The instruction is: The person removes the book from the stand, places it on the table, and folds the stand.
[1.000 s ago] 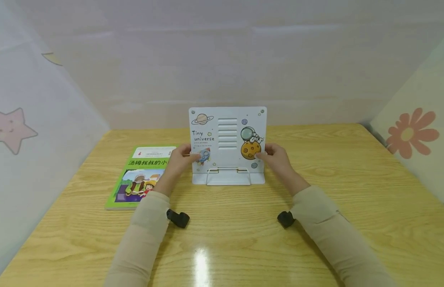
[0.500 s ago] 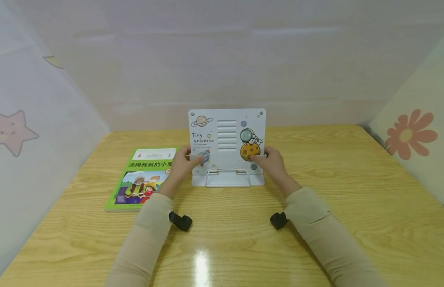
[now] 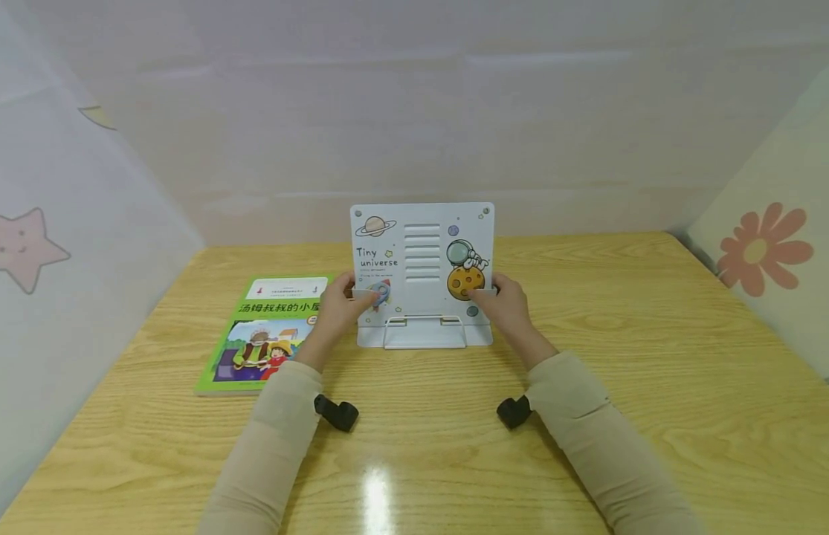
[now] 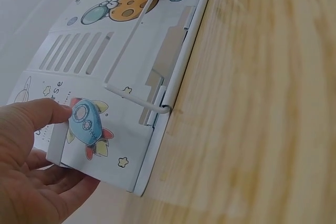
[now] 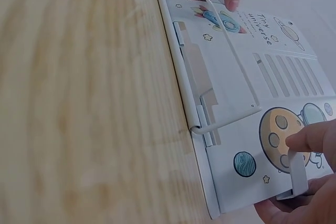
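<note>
Nearest on the wooden table [image 3: 427, 461], a green book [image 3: 259, 338] lies flat, between eight and nine o'clock from the white stand [image 3: 422, 299]. The left hand [image 3: 337, 306] pinches this stand at eight o'clock, the right hand [image 3: 511, 306] at four, thumbs in front; it rests on the table at the person's twelve o'clock, before a pale wall [image 3: 414, 134].

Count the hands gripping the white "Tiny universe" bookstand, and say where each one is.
2: the left hand on the bookstand's left edge, the right hand on its right edge.
</note>
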`<state>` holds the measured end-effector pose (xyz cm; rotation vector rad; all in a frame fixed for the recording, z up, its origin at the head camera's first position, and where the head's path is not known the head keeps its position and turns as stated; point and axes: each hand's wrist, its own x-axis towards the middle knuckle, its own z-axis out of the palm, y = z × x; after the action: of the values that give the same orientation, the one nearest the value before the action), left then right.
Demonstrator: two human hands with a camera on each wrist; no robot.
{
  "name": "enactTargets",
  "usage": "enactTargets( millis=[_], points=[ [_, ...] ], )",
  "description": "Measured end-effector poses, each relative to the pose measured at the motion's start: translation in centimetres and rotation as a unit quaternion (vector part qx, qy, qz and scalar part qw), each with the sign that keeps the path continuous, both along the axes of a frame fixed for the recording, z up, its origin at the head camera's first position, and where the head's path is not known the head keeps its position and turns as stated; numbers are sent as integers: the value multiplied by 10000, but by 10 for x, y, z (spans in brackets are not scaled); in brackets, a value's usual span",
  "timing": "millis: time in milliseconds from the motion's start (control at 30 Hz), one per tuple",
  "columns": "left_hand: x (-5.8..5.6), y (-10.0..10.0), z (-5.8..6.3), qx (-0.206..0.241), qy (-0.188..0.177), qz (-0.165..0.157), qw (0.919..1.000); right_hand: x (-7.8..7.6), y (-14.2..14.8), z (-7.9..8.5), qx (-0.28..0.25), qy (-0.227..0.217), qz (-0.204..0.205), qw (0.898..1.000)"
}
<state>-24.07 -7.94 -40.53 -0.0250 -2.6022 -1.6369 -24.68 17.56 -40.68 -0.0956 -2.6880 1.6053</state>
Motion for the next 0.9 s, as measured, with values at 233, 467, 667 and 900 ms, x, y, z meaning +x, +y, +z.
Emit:
enactTargets(
  millis=[233,467,667,900],
  points=[
    [-1,-2,0,-302,55,-6,9995,-1,1,-2,26,58,-74,10000],
    [-1,-4,1,-360,125,-53,9993,1,3,-1,102,83,-95,9999],
    [-2,-5,1,-460,147,-77,9988,2,4,-1,176,149,-125,9997],
    [-2,-6,2,-648,201,-92,9977,2,4,-1,207,291,-145,9993]
  ],
)
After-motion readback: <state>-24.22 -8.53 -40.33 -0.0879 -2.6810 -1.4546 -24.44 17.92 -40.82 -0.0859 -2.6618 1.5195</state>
